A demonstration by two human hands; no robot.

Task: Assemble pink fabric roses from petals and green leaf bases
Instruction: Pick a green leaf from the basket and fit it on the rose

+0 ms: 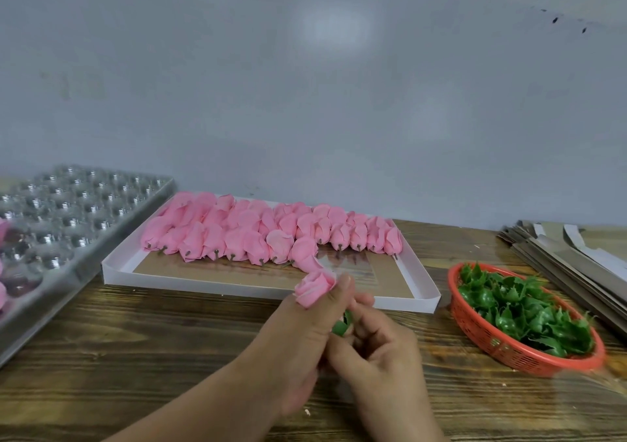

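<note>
My left hand holds a pink fabric rose between thumb and fingers, bloom pointing up and away. Just right of it, my right hand pinches a green leaf base under the rose; the leaf base is mostly hidden by my fingers. Both hands hover over the wooden table, in front of a white shallow box. The box holds several pink rose heads laid in rows with their stems toward me.
A red plastic basket full of green leaf bases sits at the right. Flat grey cardboard sheets are stacked at the far right. A clear plastic blister tray with round cavities lies at the left. A grey wall stands behind.
</note>
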